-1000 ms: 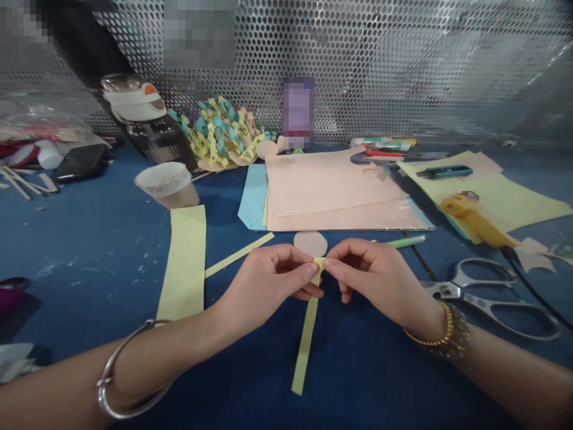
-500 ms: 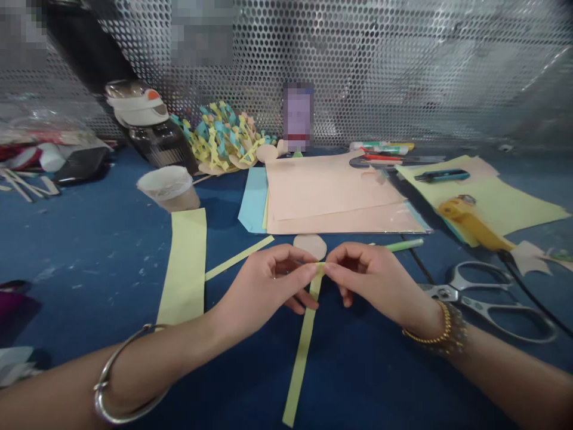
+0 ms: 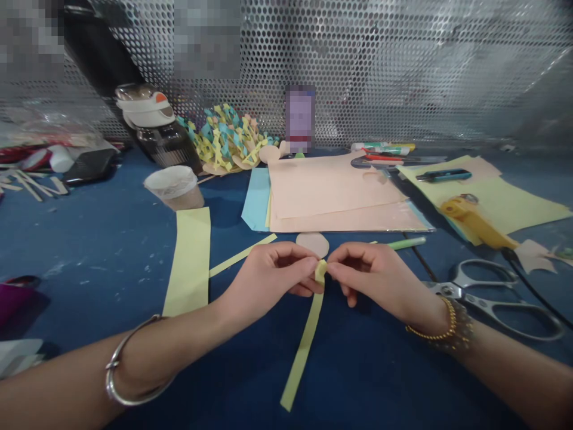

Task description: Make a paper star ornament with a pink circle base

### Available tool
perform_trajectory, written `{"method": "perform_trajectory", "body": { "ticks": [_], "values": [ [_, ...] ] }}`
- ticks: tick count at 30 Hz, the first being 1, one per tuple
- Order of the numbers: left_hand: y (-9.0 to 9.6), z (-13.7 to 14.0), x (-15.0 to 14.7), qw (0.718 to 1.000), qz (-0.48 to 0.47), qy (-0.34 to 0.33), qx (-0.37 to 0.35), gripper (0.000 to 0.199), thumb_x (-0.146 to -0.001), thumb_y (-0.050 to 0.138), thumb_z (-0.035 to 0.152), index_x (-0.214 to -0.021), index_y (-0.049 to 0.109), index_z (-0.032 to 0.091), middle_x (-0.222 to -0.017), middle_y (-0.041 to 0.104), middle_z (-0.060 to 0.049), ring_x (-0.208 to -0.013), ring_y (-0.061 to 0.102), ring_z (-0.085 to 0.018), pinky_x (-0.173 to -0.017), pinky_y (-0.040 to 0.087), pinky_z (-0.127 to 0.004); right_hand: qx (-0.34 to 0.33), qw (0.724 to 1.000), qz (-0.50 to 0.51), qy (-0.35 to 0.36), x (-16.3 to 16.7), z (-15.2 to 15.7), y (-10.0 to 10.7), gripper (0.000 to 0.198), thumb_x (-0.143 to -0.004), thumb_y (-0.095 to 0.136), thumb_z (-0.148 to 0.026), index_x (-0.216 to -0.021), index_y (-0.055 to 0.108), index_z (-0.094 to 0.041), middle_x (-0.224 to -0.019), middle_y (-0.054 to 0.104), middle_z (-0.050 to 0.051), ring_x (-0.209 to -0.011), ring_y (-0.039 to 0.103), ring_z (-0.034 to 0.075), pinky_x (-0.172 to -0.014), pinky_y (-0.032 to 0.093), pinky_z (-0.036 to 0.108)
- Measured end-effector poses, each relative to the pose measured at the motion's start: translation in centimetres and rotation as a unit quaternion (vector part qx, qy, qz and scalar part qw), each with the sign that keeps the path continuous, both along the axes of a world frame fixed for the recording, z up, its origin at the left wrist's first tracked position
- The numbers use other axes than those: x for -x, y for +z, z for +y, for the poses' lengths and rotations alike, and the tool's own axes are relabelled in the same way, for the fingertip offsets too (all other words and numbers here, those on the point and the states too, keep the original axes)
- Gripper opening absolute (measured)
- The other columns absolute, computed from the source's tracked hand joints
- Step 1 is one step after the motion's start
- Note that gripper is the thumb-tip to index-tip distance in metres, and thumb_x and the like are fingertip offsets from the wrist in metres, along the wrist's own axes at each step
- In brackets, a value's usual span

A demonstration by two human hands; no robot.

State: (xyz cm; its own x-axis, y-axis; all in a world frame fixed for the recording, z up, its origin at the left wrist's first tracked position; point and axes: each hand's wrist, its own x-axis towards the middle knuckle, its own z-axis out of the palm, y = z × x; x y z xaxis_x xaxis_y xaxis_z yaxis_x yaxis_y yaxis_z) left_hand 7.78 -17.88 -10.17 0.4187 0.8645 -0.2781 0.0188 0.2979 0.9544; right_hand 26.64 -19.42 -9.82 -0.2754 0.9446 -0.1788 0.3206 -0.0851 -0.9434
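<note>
A narrow yellow paper strip (image 3: 303, 349) hangs down between my hands, its top end bent over into a small loop. My left hand (image 3: 284, 272) pinches this end between thumb and forefinger, the other fingers curled behind the strip. From the other side, the thumb and forefinger of my right hand (image 3: 373, 275) close at the loop's edge. Just beyond my fingertips lies a pale pink paper disc (image 3: 313, 244). Left of my left hand are a second thin yellow strip (image 3: 244, 255) and a wide yellow paper piece (image 3: 190, 257).
Metal scissors (image 3: 483, 292) and a yellow glue gun (image 3: 474, 222) lie right of my right hand. Pink sheets (image 3: 331, 188) are stacked ahead. A paper cup (image 3: 175, 186), a dark bottle (image 3: 156, 131) and a curly paper-strip piece (image 3: 228, 137) stand back left.
The strip's top end has gone from nearly flat to curled over into a small loop, and its lower end has risen slightly. Both hands stay close together.
</note>
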Motion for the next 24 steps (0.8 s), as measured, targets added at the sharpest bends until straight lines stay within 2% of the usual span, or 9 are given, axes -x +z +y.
{"method": "perform_trajectory", "body": {
  "ticks": [5, 10, 13, 19, 24],
  "values": [
    [0.16, -0.11, 0.09, 0.999, 0.026, -0.035, -0.006, 0.018, -0.079, 0.068, 0.033, -0.082, 0.065, 0.015, -0.061, 0.067, 0.001, -0.059, 0.07, -0.013, -0.051, 0.055, -0.017, -0.019, 1.0, -0.02, 0.003, 0.2, -0.07, -0.2, 0.01, -0.079, 0.063, -0.024, -0.071, 0.063, -0.018, -0.053, 0.055, -0.006, -0.044, 0.053, 0.005, -0.042, 0.047, 0.014],
    [0.29, -0.14, 0.0, 0.996, 0.067, -0.039, -0.053, 0.015, -0.08, 0.067, 0.029, -0.075, 0.066, 0.015, -0.054, 0.062, 0.004, -0.044, 0.058, -0.006, -0.042, 0.049, -0.012, -0.068, 0.997, -0.02, -0.007, 0.03, -0.11, -0.14, 0.011, -0.079, 0.063, -0.024, -0.07, 0.063, -0.018, -0.058, 0.055, -0.005, -0.049, 0.051, 0.005, -0.045, 0.044, 0.015],
    [0.29, -0.03, -0.08, 0.995, 0.073, -0.034, -0.051, 0.014, -0.08, 0.066, 0.027, -0.074, 0.067, 0.015, -0.052, 0.061, 0.004, -0.042, 0.054, -0.004, -0.041, 0.046, -0.012, -0.092, 0.996, -0.019, -0.012, -0.31, 0.07, 0.0, 0.015, -0.082, 0.062, -0.027, -0.071, 0.065, -0.017, -0.059, 0.055, -0.005, -0.051, 0.048, 0.005, -0.046, 0.042, 0.015],
    [0.2, 0.05, -0.06, 0.999, 0.044, 0.006, -0.026, 0.011, -0.078, 0.066, 0.024, -0.073, 0.067, 0.014, -0.06, 0.064, 0.003, -0.052, 0.063, -0.008, -0.047, 0.049, -0.014, -0.002, 1.0, 0.029, -0.002, -0.51, 0.15, 0.01, 0.025, -0.086, 0.058, -0.04, -0.08, 0.066, -0.017, -0.066, 0.055, -0.003, -0.053, 0.053, 0.007, -0.046, 0.05, 0.017],
    [0.33, -0.07, -0.07, 0.998, 0.048, -0.001, -0.035, 0.012, -0.079, 0.066, 0.025, -0.074, 0.067, 0.014, -0.059, 0.064, 0.002, -0.053, 0.062, -0.008, -0.048, 0.049, -0.014, 0.022, 0.999, 0.044, 0.01, -0.26, 0.04, 0.05, 0.018, -0.08, 0.067, -0.035, -0.079, 0.067, -0.016, -0.066, 0.06, -0.003, -0.052, 0.056, 0.006, -0.045, 0.05, 0.014]
  ]
}}
